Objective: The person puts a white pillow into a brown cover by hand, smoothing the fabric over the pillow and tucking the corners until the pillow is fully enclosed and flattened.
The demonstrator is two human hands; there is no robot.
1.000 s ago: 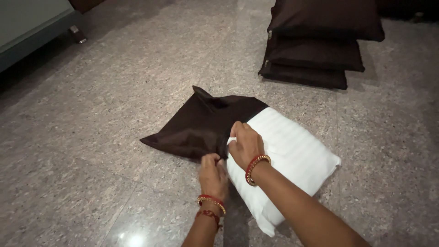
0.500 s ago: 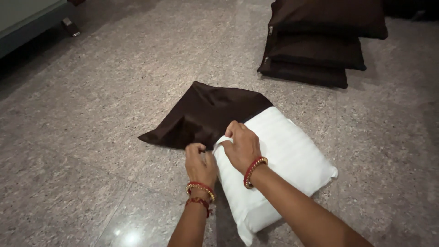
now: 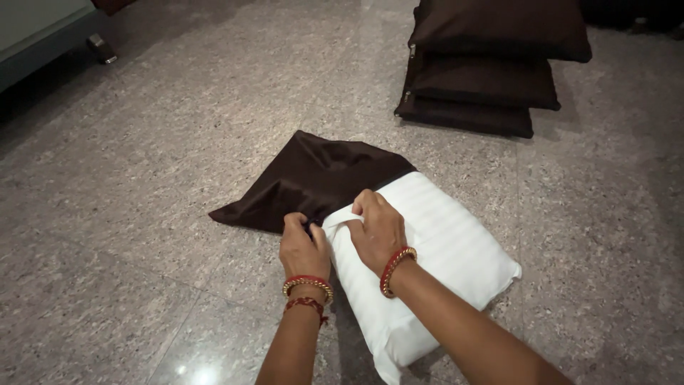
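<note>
A white striped pillow (image 3: 434, 264) lies on the speckled stone floor, its far end tucked into a dark brown cover (image 3: 313, 178) that lies flat beyond it. My left hand (image 3: 303, 246) pinches the cover's open edge at the pillow's near left corner. My right hand (image 3: 377, 228) presses on and grips the pillow's corner just beside it. Both wrists wear red and gold bangles.
A stack of three dark brown cushions (image 3: 484, 64) sits on the floor at the back right. A piece of furniture with a metal foot (image 3: 100, 48) stands at the far left. The grey stone floor (image 3: 128, 214) spreads all around.
My left hand has moved up and left along the cover's edge and now grips it. The pillow and cover have shifted slightly left; the cover's raised far corner has flattened.
</note>
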